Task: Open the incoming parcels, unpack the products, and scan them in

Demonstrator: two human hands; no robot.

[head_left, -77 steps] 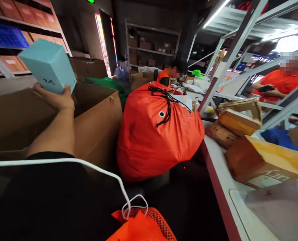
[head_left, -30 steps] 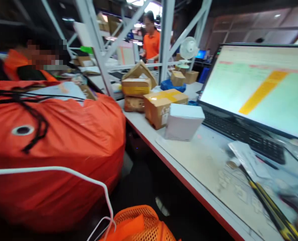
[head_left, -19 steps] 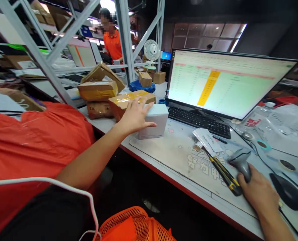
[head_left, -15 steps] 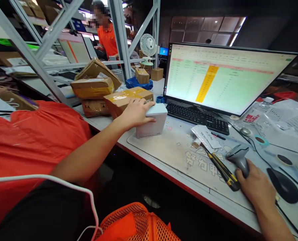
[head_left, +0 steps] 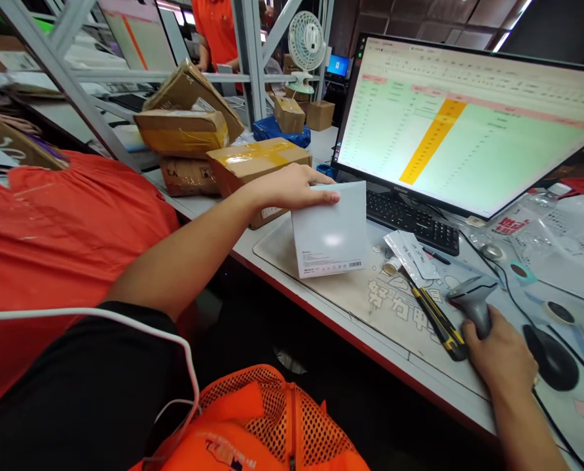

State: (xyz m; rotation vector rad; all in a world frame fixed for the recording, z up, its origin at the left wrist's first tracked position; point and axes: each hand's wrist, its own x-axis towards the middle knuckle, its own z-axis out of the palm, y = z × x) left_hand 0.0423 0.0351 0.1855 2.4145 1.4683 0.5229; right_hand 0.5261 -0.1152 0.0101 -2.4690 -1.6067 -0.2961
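Observation:
A white box (head_left: pixel 329 229) is tilted up above the desk mat, its printed face with small text and a barcode turned toward me. My left hand (head_left: pixel 296 186) grips its upper left edge, the thumb lying across the face and the other fingers mostly hidden behind. At the right, my right hand (head_left: pixel 501 350) is wrapped round the handle of a grey barcode scanner (head_left: pixel 473 301), whose head points left over the mat. Just left of the scanner lie a yellow-and-black utility knife (head_left: pixel 437 320) and some white paper labels (head_left: pixel 410 254).
Behind the box stand a monitor (head_left: pixel 459 131) and a black keyboard (head_left: pixel 410 221). Taped cardboard boxes (head_left: pixel 257 154) are piled at the left beside a metal rack frame. A black mouse (head_left: pixel 552 358) lies right of my right hand. Beyond the rack stands a person in orange (head_left: pixel 217 33).
My left hand has tipped the white box so its printed face now turns toward me. The right hand still holds the scanner in nearly the same place. The view has dipped downward.

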